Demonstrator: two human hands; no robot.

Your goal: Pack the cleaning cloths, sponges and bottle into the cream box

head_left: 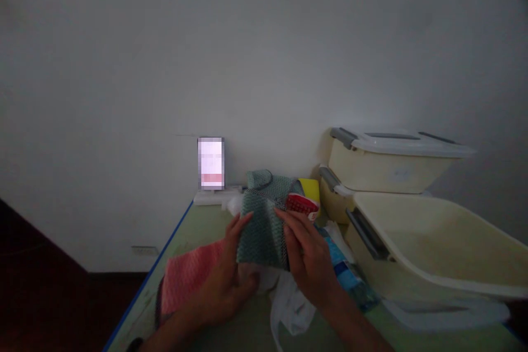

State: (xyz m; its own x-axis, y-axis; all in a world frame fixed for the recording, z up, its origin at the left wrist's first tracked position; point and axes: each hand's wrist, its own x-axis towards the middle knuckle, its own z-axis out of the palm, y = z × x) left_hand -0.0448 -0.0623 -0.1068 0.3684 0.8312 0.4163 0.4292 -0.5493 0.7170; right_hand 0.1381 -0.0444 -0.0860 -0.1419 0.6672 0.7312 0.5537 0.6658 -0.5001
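Note:
A green textured cloth [262, 236] with a dark stitched edge is held up in the middle of the head view, folded over. My left hand [229, 283] grips its left side, fingers closed along the edge. On the opposite edge, my right hand [307, 250] pinches the fabric near the top. Behind it lies another green cloth [278, 181] of the same weave. A pink cloth [192, 272] rests on the table, partly covered by my left forearm. White plastic bag [291, 305] material lies below the hands.
A lit phone [211, 163] stands on a white power strip [208, 197] against the wall. Red packaging [303, 204], a yellow item [310, 191] and a blue package [340, 264] lie to the right. Beyond are a lidded cream bin [383, 168] and an open bin [396, 269].

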